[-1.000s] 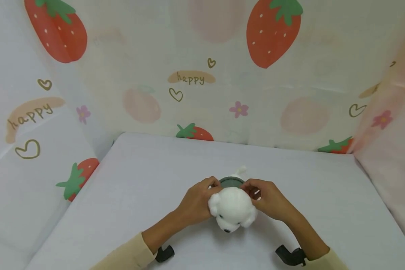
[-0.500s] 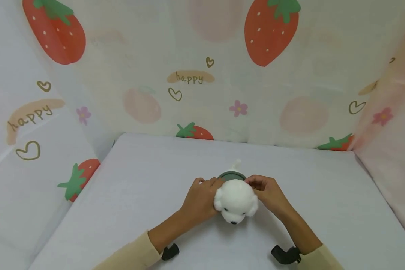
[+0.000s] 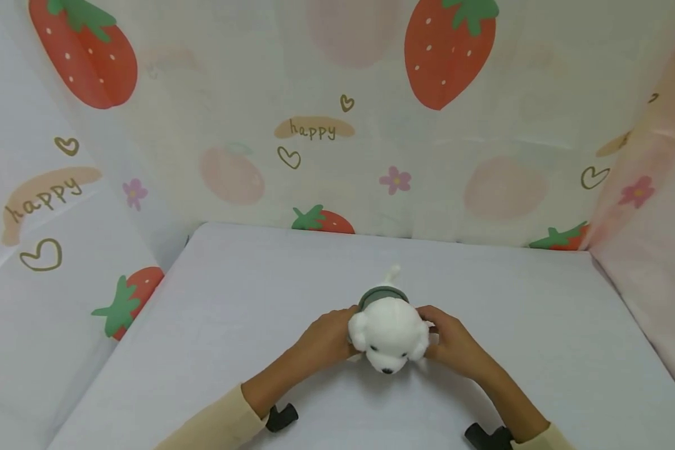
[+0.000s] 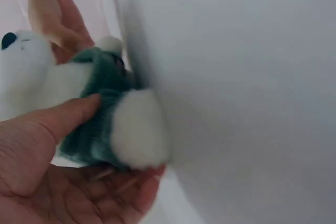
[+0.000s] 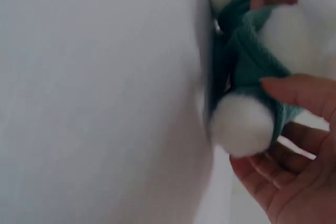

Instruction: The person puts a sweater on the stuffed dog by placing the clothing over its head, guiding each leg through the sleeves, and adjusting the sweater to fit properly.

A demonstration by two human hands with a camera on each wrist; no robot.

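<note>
A white plush dog with a dark nose and floppy ears stands on the white table, facing the person. It wears a green knitted garment. My left hand holds the dog's side, thumb on the green knit and fingers around behind a white leg. On the other side, my right hand holds it likewise. In the right wrist view its thumb presses the garment's edge above a round white paw, with the fingers behind. The dog's head hides some fingers in the head view.
The white tabletop spreads around the dog. Printed strawberry fabric rises behind it and at both sides. Black wrist mounts hang below the beige sleeves.
The dog first shifted slightly right and away, then a little left. My right hand has moved from the garment's back rim down along the dog's side; my left hand has also slid lower.
</note>
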